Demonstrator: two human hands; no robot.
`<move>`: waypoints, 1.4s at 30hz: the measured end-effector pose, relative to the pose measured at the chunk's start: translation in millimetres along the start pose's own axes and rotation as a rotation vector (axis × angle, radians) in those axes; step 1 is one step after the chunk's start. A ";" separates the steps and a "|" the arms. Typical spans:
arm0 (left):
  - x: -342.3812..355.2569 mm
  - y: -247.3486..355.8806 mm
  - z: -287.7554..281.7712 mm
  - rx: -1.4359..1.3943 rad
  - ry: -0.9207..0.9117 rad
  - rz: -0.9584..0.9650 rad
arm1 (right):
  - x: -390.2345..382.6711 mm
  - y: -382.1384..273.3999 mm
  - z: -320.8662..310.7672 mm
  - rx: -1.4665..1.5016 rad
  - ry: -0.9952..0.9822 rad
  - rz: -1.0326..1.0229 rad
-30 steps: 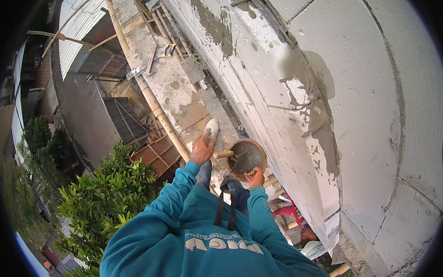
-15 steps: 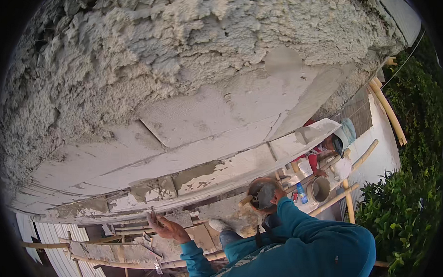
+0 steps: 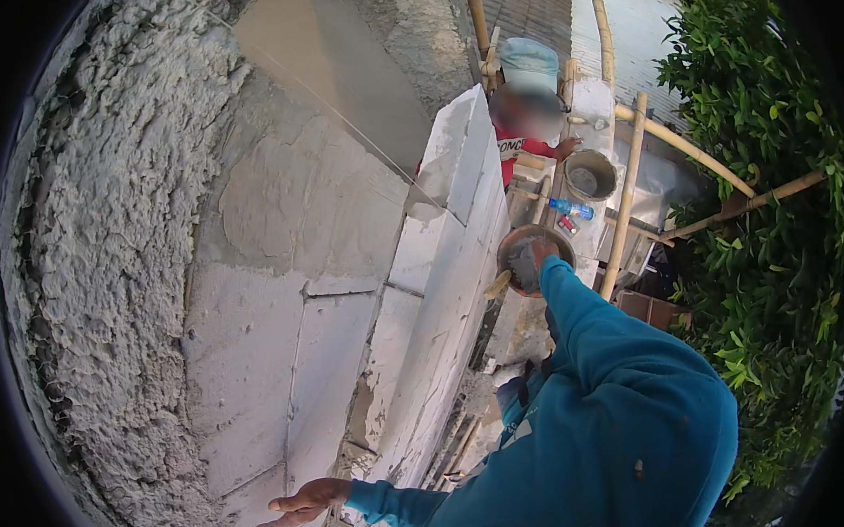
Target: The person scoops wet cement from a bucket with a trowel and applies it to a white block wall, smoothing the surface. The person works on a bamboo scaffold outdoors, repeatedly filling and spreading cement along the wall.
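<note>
My right hand (image 3: 543, 253) reaches over the rim of a round bucket (image 3: 508, 240) and into it, close to the wet grey mortar (image 3: 522, 260). Its fingertips are too small and dark to make out. A short wooden handle (image 3: 498, 285) sticks out over the bucket's left side; whatever it belongs to is hidden. My left hand (image 3: 306, 505) is stretched out empty at the lower left, fingers apart, in front of the pale block wall (image 3: 331, 353). Smooth grey plaster (image 3: 304, 190) covers the wall's upper part.
A co-worker in a red shirt (image 3: 508, 148) and pale blue hat (image 3: 528, 61) stands beyond the block ledge (image 3: 459, 144), a hand near a second bucket (image 3: 591, 174). A blue bottle (image 3: 571, 209) lies nearby. Bamboo poles (image 3: 626, 196) and leafy bushes (image 3: 757, 238) flank the right; a string (image 3: 339, 112) crosses the wall.
The view has swung round to the right, so the wall stands more upright in it. My right hand reaches further into the bucket; my left hand remains extended and empty.
</note>
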State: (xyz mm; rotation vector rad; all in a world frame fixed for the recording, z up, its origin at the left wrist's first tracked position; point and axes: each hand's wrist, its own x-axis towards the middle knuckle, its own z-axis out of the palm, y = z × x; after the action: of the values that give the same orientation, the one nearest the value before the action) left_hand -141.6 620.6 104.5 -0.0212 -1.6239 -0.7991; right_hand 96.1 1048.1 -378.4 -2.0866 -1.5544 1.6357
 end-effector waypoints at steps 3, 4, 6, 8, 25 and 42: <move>11.1 7.2 29.8 -0.050 -0.041 0.013 | 14.7 2.6 -10.5 -0.004 0.008 0.002; 9.3 25.5 42.2 -0.047 -0.046 0.014 | 17.9 0.8 -12.9 -0.003 0.012 0.003; 6.1 43.9 60.0 -0.052 -0.063 0.005 | 28.9 3.3 -22.5 0.012 0.052 0.018; 2.3 50.6 70.2 -0.051 -0.071 -0.021 | 42.4 3.4 -35.1 0.021 0.106 0.027; -10.8 91.3 105.0 0.150 -0.001 -0.203 | 110.1 -7.9 -61.0 -0.056 0.193 0.116; 3.0 62.0 104.1 0.255 0.077 -0.345 | 128.3 -65.6 -56.7 -0.121 0.172 -0.053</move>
State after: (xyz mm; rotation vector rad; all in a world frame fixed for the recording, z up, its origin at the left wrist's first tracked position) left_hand -204.9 718.6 137.3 0.4762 -1.6667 -0.8348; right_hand 86.4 1200.6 -403.8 -2.1580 -1.6736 1.3365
